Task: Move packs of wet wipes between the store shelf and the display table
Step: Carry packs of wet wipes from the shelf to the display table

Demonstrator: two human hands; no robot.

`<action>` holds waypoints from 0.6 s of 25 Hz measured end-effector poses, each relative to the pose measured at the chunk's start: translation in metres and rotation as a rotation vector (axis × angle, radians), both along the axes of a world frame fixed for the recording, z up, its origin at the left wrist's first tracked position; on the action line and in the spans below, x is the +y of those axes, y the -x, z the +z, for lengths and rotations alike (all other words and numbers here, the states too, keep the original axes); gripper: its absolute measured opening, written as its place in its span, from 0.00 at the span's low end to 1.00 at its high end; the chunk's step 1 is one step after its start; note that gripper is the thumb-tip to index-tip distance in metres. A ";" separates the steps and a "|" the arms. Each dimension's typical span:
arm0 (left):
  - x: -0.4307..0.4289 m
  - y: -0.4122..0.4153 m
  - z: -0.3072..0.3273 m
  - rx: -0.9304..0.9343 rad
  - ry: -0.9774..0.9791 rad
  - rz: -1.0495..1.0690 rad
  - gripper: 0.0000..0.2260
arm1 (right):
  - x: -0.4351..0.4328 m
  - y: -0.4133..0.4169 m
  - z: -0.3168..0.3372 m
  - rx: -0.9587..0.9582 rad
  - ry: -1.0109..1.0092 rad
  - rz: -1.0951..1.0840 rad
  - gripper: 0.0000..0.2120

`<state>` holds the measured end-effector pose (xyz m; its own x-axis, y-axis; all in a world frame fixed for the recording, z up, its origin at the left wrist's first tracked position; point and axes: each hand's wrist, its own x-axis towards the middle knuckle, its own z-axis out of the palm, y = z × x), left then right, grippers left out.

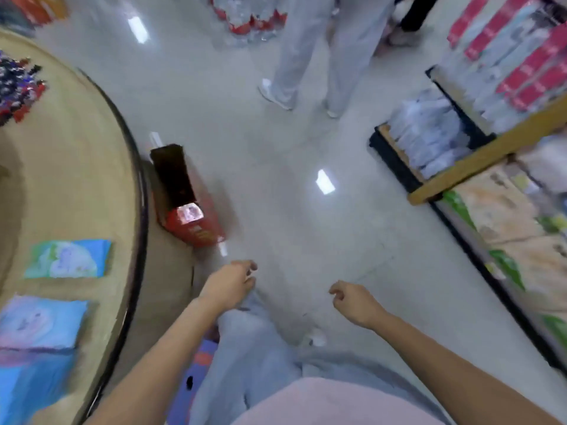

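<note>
1. Head view, hands: the left hand [233, 283] and the right hand [352, 305] hang low at about 6 o'clock, well apart. Their fingers are loosely curled and neither holds anything. This suits someone walking between two stations with nothing to carry.

2. Head view, task things: three blue packs of wet wipes [69, 259] lie flat on the round desk [76, 179], at about 8 o'clock. They sit near its dark rim, probably so they face shoppers and are easy to reach. None is in either hand.

3. Head view, the other station: the store shelf [491, 148] runs along the 2 to 4 o'clock side.
   - Pale packs [429, 139] are stacked in its lower tier, and red boxes [521, 56] sit above them.
   - Blur hides whether the pale packs are wipes.
   - Green and orange packs [506, 225] fill the nearer bay.

4. Head view, obstacles: an open red carton [187, 197] stands on the floor [291, 194], just beside the desk's rim at about 9 o'clock. It is out of the walking lane. Another person's legs [306, 56] stand at 12 o'clock.

5. Head view, judgement: the body faces the aisle between desk and shelf, and both hands are free. The next pick-up could be from either side.

6. Head view, other stock: a heap of wrapped sweets [18, 87] lies on the desk at 10 o'clock, well apart from the wipes.
</note>
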<state>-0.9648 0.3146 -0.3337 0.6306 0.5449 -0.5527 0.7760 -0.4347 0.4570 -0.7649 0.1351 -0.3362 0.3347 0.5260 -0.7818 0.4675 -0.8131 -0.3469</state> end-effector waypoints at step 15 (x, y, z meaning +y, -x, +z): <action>-0.256 -0.377 0.013 -0.016 0.196 -0.787 0.11 | -0.364 -0.150 0.031 -0.101 -0.140 -1.357 0.13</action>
